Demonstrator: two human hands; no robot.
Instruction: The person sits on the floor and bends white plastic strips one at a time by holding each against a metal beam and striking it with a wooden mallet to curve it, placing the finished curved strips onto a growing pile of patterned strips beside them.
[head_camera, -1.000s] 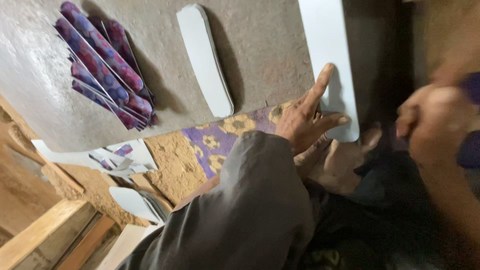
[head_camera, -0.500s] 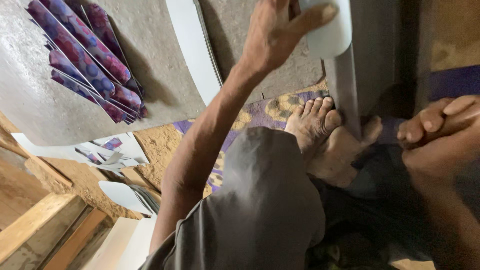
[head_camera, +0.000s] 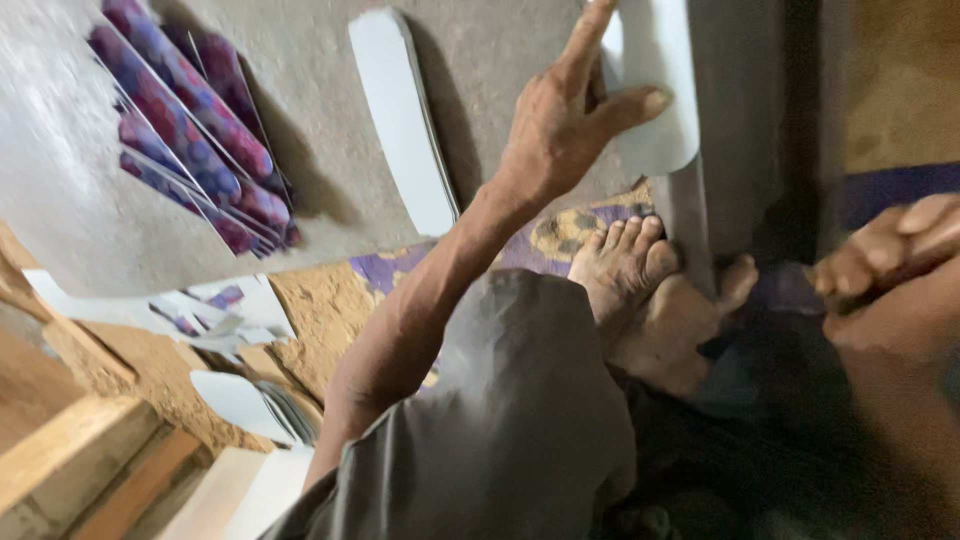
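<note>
White and rounded at its lower end, a flat sheet piece (head_camera: 655, 90) leans against the grey wall (head_camera: 480, 60) at about one o'clock in the view, and the left hand (head_camera: 565, 125) lies on it with index finger stretched upward, thumb spread out to the right across the piece's lower part, and remaining fingers curled; the hand is half open, pressing rather than gripping. At three o'clock the right hand (head_camera: 885, 270) sits close to the lens, blurred, its fingers bent together; I cannot tell whether it holds anything. Just below the white piece, at the centre, two bare feet (head_camera: 650, 300) rest on a purple and yellow patterned cloth (head_camera: 560, 240). A second long white strip (head_camera: 400, 120) leans on the wall at twelve o'clock, well apart from the hand. At ten o'clock, a fan of purple-patterned strips (head_camera: 185, 130) leans on the same wall. More white cut pieces (head_camera: 240, 400) lie on the floor at seven o'clock.
</note>
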